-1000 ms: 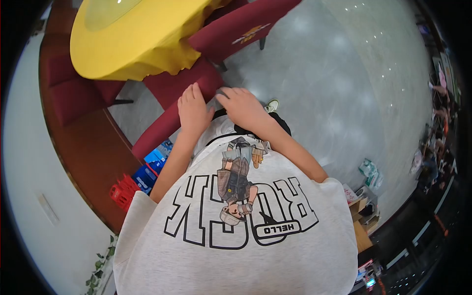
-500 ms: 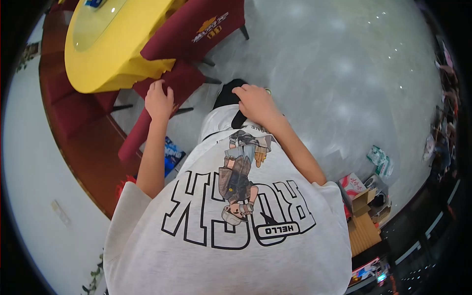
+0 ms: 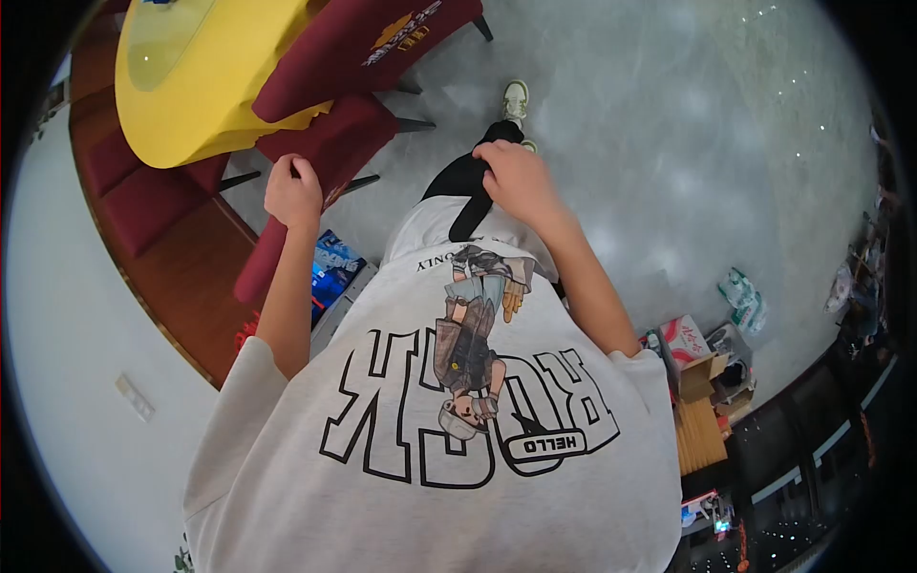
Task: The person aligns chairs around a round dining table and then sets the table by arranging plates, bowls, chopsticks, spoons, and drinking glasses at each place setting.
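Observation:
My left hand (image 3: 294,194) is over the maroon chair's backrest (image 3: 264,263), at the left of centre. Its fingers are curled in, and whether they hold anything is hidden. My right hand (image 3: 516,179) is in front of my black trousers (image 3: 458,179), palm down, with its fingers loosely bent and the thumb apart. Nothing shows in it. Beyond my left hand is the maroon seat (image 3: 349,134), beside the yellow-covered table (image 3: 205,100).
Another maroon chair (image 3: 353,48) stands against the table. Blue packages (image 3: 334,267) lie below the left chair. On the right are an open cardboard box (image 3: 699,406), a pink-and-white box (image 3: 682,340) and a green-and-white plastic package (image 3: 743,300) on the grey floor.
The view has shifted, and both hands are farther apart. My left hand has moved left and its fingers have curled in. My right hand has moved right, away from the chair. More of my legs shows.

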`<state>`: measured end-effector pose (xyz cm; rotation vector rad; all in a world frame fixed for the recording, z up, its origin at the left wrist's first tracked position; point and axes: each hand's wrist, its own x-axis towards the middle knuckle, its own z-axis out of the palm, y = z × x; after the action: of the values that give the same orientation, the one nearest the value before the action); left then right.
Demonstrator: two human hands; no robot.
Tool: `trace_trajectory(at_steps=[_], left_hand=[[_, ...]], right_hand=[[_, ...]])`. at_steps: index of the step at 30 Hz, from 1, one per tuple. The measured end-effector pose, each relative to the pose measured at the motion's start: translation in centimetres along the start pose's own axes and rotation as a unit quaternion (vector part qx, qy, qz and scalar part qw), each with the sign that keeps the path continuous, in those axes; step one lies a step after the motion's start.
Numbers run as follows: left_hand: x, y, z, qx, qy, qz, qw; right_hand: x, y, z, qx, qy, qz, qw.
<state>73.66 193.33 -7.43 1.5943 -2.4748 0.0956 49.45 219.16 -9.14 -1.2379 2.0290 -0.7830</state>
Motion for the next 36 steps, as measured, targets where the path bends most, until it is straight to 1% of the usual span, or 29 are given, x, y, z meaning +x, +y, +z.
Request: trace_trajectory(at_steps=[2,3,4,5,6,7,9,11,12,13,15,16,18,19,21,22,24,25,27,28,29,31,32,33,34,35,36], left_hand=[[-0.3,-0.2,0.4,-0.032,0.047,0.046,0.997],[-0.3,-0.2,0.5,-0.036,0.047,0.032,0.998],[-0.2,-0.3,0.6,-0.040,0.062,0.051,0.996],[-0.4,-0.5,0.6,-0.041,0.075,0.068,0.994],[-0.4,-0.9,0.6,-0.049,0.092,0.101,0.989],[-0.7,-0.8,0.1,-0.044,0.082,0.082,0.992],[-0.5,-0.2,-0.1,-0.043,0.087,0.072,0.993],[-0.4,-0.3,0.1,-0.047,0.102,0.059,0.992],[-0.4,-0.1,0.2,-0.052,0.115,0.056,0.990],[-0.4,0.0,0.2,-0.056,0.127,0.052,0.989],[-0.3,0.3,0.1,-0.059,0.132,0.034,0.989],[-0.1,0.6,-0.2,-0.059,0.121,0.021,0.991],[0.1,1.0,-0.3,-0.060,0.112,-0.001,0.992],[0.2,1.0,-0.4,-0.060,0.115,-0.008,0.991],[0.2,1.1,-0.6,-0.054,0.058,-0.052,0.996],[0.5,1.4,-0.9,-0.056,0.057,-0.055,0.995],[1.2,1.9,-2.0,-0.077,-0.033,-0.101,0.991],[1.5,2.3,-2.4,-0.076,-0.034,-0.105,0.991],[3.4,2.7,-2.3,-0.160,-0.033,-0.164,0.973],[4.5,3.0,-2.2,-0.160,-0.023,-0.135,0.978],[5.7,3.6,-2.1,-0.162,-0.019,-0.139,0.977],[8.9,5.8,-2.1,-0.059,0.053,0.011,0.997],[9.9,6.0,-1.2,-0.061,0.059,0.006,0.996],[11.2,6.1,-0.5,-0.049,0.036,0.029,0.998],[11.8,6.2,-0.2,-0.037,0.012,0.052,0.998],[12.0,6.1,-0.3,-0.036,0.018,0.049,0.998],[12.3,6.1,-0.5,-0.040,-0.031,0.030,0.998]], right_hand=[[1.4,0.0,-1.0,-0.015,-0.003,0.006,1.000],[2.0,-0.1,-1.3,0.016,0.005,0.009,1.000],[2.8,-0.1,-1.6,0.050,0.011,0.013,0.999],[3.8,0.2,-1.8,0.044,-0.004,0.007,0.999],[4.8,0.5,-2.0,0.078,0.004,0.018,0.997],[5.7,0.5,-2.4,0.112,0.009,0.031,0.993],[8.0,0.6,-4.2,0.111,0.001,0.028,0.993],[10.7,0.6,-6.7,0.125,0.032,0.052,0.990],[11.9,1.0,-7.9,0.097,0.045,0.038,0.994],[13.4,1.0,-9.1,0.086,0.036,0.030,0.995],[16.3,0.5,-11.5,0.056,0.110,0.055,0.991],[17.8,0.1,-12.7,0.047,0.099,0.047,0.993],[20.8,-0.8,-14.5,-0.046,0.177,0.027,0.983],[22.2,-0.6,-15.1,-0.049,0.174,0.020,0.983],[24.8,0.1,-15.9,-0.161,0.215,-0.140,0.953],[25.6,0.0,-15.9,-0.164,0.213,-0.142,0.953],[27.0,0.0,-15.8,-0.214,0.167,-0.163,0.949],[27.4,0.3,-15.6,-0.213,0.163,-0.166,0.949],[28.6,0.7,-14.9,-0.189,0.102,-0.140,0.967],[29.0,0.5,-14.9,-0.190,0.104,-0.146,0.965],[29.1,0.3,-15.1,-0.206,0.092,-0.133,0.965],[29.2,0.2,-15.6,-0.229,0.079,-0.124,0.962],[29.6,0.1,-15.8,-0.260,0.080,-0.166,0.948],[30.3,0.0,-15.9,-0.288,0.081,-0.208,0.931],[30.9,0.0,-16.2,-0.288,0.083,-0.214,0.930],[31.4,0.0,-16.6,-0.274,0.046,-0.229,0.933],[31.8,-0.2,-17.0,-0.261,0.009,-0.242,0.934]])
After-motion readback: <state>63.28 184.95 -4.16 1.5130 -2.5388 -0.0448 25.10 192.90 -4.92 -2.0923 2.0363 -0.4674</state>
